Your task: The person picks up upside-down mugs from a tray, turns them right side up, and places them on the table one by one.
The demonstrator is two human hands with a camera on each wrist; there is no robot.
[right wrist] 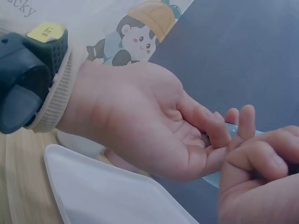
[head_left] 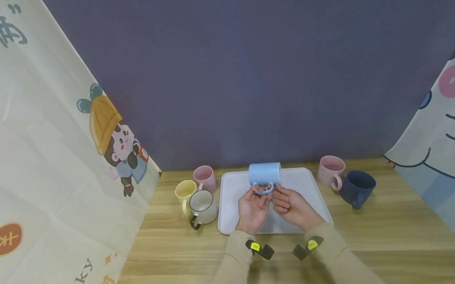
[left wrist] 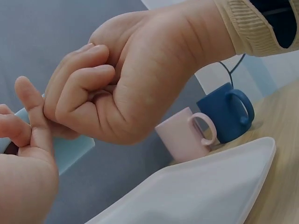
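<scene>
A light blue mug point(head_left: 264, 173) is tipped on its side above the white tray point(head_left: 229, 200), its handle toward the person. With palm turned up, my left hand point(head_left: 250, 210) holds the handle from the left. My right hand point(head_left: 295, 206), fingers curled, pinches the handle's right side. In the left wrist view the right hand point(left wrist: 145, 74) covers much of the mug point(left wrist: 74, 151). Only slivers of the mug point(right wrist: 212, 179) show behind the fingers in the right wrist view, where the left hand point(right wrist: 135, 119) is in front.
Left of the tray stand a yellow mug point(head_left: 184, 191), a pink mug point(head_left: 208, 178) and a white mug point(head_left: 204, 209) with a black handle. To its right are another pink mug point(head_left: 330, 169) and a dark blue mug point(head_left: 358, 185). A dark grey panel point(head_left: 247, 74) rises behind the wooden table point(head_left: 179, 260).
</scene>
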